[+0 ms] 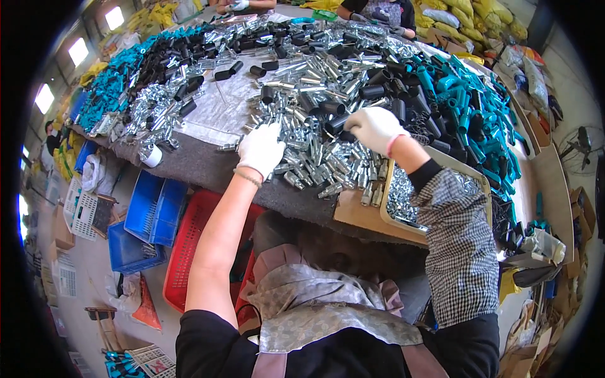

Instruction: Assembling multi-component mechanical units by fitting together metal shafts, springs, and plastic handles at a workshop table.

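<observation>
My left hand (261, 150), in a white glove, is at the near edge of a heap of shiny metal fittings (315, 142). Its fingers curl down among the fittings; what they hold is hidden. Beside it a metal piece pokes out to the left. My right hand (378, 128), also gloved, hovers over the right part of the heap, thumb and fingertips pinched together next to a black sleeve (336, 124). Whatever sits in that pinch is too small to make out. More black tubes (381, 79) and teal plastic parts (454, 88) lie beyond it.
A tray of small metal pieces (403, 195) sits under my right forearm. Teal parts (107, 94) pile up at the far left, near a white cup (150, 155). Blue crates (151, 208) and a red crate (189, 252) stand below the table edge. Other people work across the table.
</observation>
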{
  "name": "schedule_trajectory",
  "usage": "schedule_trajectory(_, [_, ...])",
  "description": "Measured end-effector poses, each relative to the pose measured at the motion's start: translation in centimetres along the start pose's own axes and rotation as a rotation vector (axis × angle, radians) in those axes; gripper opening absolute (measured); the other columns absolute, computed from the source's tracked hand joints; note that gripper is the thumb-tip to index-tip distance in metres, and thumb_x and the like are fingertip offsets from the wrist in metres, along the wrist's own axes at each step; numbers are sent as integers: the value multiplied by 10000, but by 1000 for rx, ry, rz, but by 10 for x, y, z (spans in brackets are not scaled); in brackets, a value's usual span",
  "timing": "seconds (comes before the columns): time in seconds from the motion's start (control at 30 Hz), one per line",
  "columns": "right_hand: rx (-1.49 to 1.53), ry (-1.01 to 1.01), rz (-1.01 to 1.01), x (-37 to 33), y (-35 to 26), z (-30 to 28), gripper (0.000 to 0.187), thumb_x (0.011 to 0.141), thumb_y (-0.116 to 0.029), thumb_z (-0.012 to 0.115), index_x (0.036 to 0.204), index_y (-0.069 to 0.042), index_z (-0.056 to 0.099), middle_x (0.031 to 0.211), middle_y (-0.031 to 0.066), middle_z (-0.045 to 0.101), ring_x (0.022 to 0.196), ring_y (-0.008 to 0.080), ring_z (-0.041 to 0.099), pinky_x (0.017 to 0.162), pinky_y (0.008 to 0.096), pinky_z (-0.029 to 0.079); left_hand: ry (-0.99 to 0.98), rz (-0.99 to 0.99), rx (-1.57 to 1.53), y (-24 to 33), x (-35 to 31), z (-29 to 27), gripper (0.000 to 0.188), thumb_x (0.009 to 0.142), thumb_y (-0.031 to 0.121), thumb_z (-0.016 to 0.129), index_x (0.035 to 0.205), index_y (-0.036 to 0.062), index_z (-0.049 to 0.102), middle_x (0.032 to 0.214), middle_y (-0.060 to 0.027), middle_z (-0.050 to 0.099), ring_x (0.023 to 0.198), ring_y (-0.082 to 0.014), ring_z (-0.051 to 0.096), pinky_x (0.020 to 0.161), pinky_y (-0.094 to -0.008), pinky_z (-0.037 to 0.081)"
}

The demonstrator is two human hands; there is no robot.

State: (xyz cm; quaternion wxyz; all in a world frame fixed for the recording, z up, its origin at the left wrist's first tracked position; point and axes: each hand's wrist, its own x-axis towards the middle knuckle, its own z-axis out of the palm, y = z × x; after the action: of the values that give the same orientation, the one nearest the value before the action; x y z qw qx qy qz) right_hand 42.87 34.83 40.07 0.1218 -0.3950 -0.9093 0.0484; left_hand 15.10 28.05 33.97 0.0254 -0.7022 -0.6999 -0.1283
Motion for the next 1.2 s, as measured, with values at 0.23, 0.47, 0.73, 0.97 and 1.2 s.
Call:
schedule_trajectory(0.23, [-30, -58, 180, 31, -76, 46, 335, 828, -332, 666, 959, -36, 752, 1013, 215, 722, 935, 355, 709, 820, 446, 558, -95, -137, -143, 14, 24, -7, 335, 856, 182, 529, 1164, 76, 607, 1080, -227, 694, 1023, -415, 663, 875, -497, 518])
schedule_trajectory(0.47, [-81, 35, 114, 55, -44, 38, 215, 834, -171, 591, 947, -105, 761, 963, 160, 733, 906, 355, 708, 799, 449, 558, 230, -67, -523, -31, -9, -24, 256, 890, 163, 570, 1059, 49, 725, 1009, -174, 730, 932, -323, 706, 827, -387, 538])
schedule_trajectory(0.73, [-344, 76, 151, 102, -81, 63, 213, 857, -199, 607, 926, -96, 781, 911, 148, 749, 862, 304, 734, 723, 426, 570, 183, -253, -1242, -17, -78, -63, 170, 939, 109, 618, 1054, 3, 686, 834, -42, 685, 662, -57, 588, 540, -196, 456])
schedule_trajectory(0.97, [-274, -38, 280, 93, -79, 57, 246, 885, -162, 595, 1040, -123, 782, 1061, 92, 754, 948, 287, 733, 692, 517, 562, 303, -177, -1618, -11, -96, -61, 249, 1017, 239, 574, 1107, 15, 635, 885, -42, 668, 719, -71, 590, 603, -214, 471])
schedule_trajectory(1.2, [223, 232, 1, -43, -101, -1, 243, 779, -233, 662, 938, -56, 710, 874, 199, 690, 836, 379, 684, 773, 448, 543, 542, 23, -1565, 35, -135, -78, 288, 1047, 295, 526, 1043, 22, 617, 846, -24, 583, 675, -90, 522, 580, -227, 428])
